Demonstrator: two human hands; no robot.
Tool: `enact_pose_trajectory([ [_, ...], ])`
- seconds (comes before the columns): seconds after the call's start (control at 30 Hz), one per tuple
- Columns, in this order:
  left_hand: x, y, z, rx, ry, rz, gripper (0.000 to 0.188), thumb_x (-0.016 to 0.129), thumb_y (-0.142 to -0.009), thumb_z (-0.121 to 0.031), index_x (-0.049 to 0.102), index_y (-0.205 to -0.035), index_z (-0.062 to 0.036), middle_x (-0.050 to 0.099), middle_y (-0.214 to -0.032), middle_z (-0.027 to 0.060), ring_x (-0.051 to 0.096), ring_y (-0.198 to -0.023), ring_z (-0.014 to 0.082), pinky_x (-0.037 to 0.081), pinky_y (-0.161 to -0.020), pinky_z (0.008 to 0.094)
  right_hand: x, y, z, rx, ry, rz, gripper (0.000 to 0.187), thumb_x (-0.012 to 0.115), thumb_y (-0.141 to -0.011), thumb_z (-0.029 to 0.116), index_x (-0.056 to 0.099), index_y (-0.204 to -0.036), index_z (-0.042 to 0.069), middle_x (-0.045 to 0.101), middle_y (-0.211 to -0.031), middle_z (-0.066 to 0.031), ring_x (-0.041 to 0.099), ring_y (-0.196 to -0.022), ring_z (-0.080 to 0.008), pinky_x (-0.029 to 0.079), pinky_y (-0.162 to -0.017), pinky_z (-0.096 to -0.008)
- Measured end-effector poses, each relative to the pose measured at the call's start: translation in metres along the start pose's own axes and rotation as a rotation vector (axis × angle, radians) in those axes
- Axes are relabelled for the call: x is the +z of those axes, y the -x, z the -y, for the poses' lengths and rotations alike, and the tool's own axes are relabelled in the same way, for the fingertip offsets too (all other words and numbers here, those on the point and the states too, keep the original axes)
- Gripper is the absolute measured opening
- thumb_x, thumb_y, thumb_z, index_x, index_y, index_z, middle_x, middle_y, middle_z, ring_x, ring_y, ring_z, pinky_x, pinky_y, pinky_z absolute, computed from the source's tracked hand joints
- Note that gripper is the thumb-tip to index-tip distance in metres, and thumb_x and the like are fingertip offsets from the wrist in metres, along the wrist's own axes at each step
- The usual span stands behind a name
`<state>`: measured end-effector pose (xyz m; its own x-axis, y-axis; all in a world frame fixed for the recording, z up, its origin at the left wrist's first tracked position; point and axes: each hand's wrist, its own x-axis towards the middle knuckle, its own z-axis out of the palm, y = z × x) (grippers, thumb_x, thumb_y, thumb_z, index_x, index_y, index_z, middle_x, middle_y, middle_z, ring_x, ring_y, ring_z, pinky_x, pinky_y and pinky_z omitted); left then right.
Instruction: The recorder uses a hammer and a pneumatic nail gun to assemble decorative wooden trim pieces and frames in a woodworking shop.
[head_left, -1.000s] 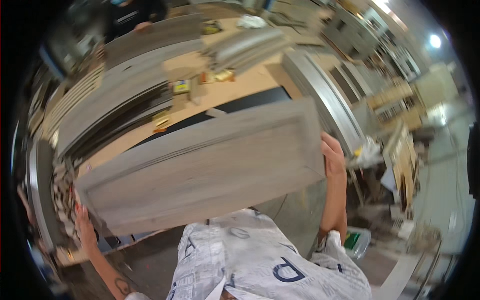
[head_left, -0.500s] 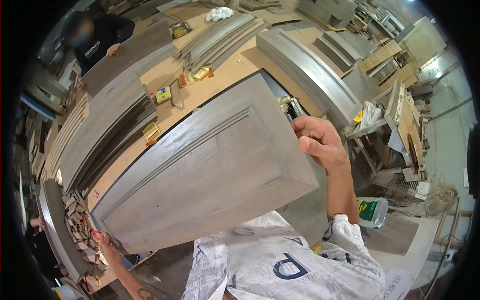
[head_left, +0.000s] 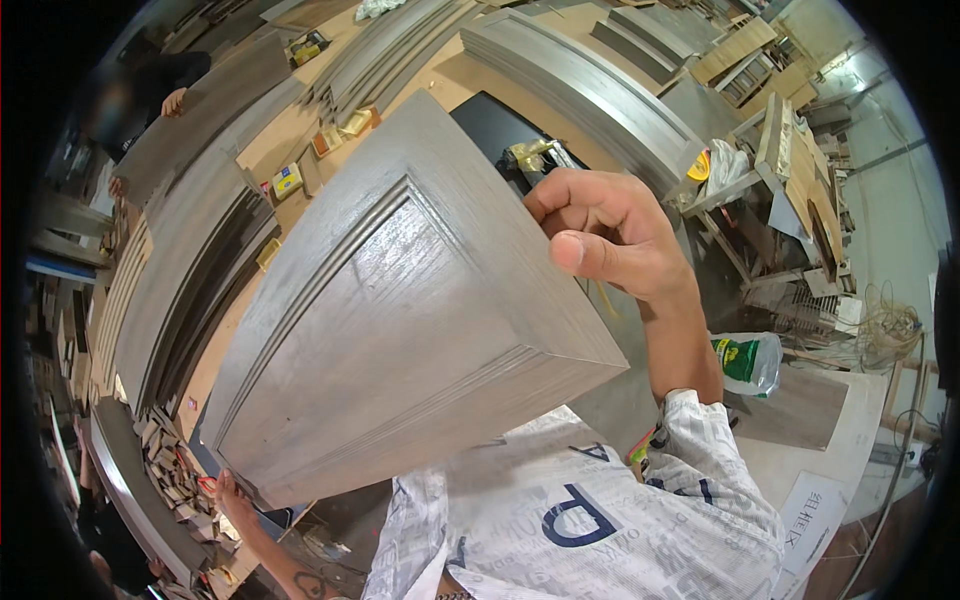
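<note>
A grey-brown wooden cabinet door (head_left: 370, 290) with a framed, grooved moulding is held tilted up before me. My right hand (head_left: 610, 230) is closed on its right end, thumb on the near side and fingers curled at the edge. Down at the lower left corner, my left hand (head_left: 236, 503) grips the door; part of its fingers is hidden behind the wood. Behind the door lies a black flat surface (head_left: 485, 120), with a brass-coloured metal piece (head_left: 532, 152) beside my right fingers.
Stacked grey boards (head_left: 180, 290) and a long moulded panel (head_left: 580, 85) lie on the brown workbench (head_left: 440, 85). A yellow box (head_left: 287, 181) sits between them. Wood offcuts (head_left: 180, 465) pile at left. Another person's hand (head_left: 174, 102) rests on a board. A plastic bottle (head_left: 748, 362) stands right.
The door's right end has risen and tilted more steeply, with my right hand moving up and left. My left hand stays at the lower corner, shifted slightly. More of the black surface shows.
</note>
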<state>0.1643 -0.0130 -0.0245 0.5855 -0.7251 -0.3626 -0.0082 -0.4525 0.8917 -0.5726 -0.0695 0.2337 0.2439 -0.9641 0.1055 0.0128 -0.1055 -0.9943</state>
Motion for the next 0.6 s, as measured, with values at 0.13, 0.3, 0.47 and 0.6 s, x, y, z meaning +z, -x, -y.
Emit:
enact_pose_trajectory([
  [0.13, 0.002, 0.008, -0.001, -0.038, -0.002, -0.071, 0.045, 0.067, -0.093, -0.024, 0.057, -0.127, 0.0039, 0.063, -0.119, 0.0106, 0.058, -0.110, 0.0227, 0.043, -0.093, 0.0368, 0.002, 0.001, 0.000, -0.012, -0.004, -0.005, 0.041, 0.072, -0.088, 0.032, 0.062, -0.103, -0.005, 0.068, -0.077, -0.0068, 0.061, -0.067, -0.0091, 0.047, -0.056, -0.0220],
  [0.3, 0.008, 0.017, 0.008, 0.006, -0.061, -0.075, 0.032, 0.066, -0.092, -0.026, 0.065, -0.113, -0.0016, 0.063, -0.097, 0.0026, 0.052, -0.080, 0.0119, 0.035, -0.066, 0.0267, 0.007, 0.003, 0.002, -0.015, -0.012, -0.009, 0.041, 0.075, -0.086, 0.032, 0.063, -0.101, -0.005, 0.068, -0.076, -0.0062, 0.063, -0.066, -0.0087, 0.050, -0.056, -0.0216],
  [0.47, -0.014, 0.011, 0.022, 0.059, -0.113, -0.090, 0.020, 0.064, -0.091, -0.025, 0.069, -0.095, -0.0061, 0.049, -0.065, -0.0075, 0.036, -0.049, 0.0040, 0.023, -0.042, 0.0214, 0.008, 0.003, -0.001, -0.007, -0.040, -0.018, 0.043, 0.077, -0.085, 0.034, 0.064, -0.099, -0.004, 0.068, -0.074, -0.0059, 0.064, -0.066, -0.0089, 0.053, -0.056, -0.0220],
  [0.6, 0.004, 0.031, 0.012, -0.090, -0.211, -0.010, 0.028, 0.067, -0.091, -0.025, 0.066, -0.108, -0.0035, 0.065, -0.096, 0.0006, 0.056, -0.088, 0.0133, 0.040, -0.076, 0.0299, 0.010, 0.004, -0.001, -0.024, 0.018, -0.074, 0.052, 0.076, -0.082, 0.041, 0.059, -0.093, -0.006, 0.050, -0.059, 0.0030, 0.040, -0.050, -0.0017, 0.024, -0.046, -0.0190],
])
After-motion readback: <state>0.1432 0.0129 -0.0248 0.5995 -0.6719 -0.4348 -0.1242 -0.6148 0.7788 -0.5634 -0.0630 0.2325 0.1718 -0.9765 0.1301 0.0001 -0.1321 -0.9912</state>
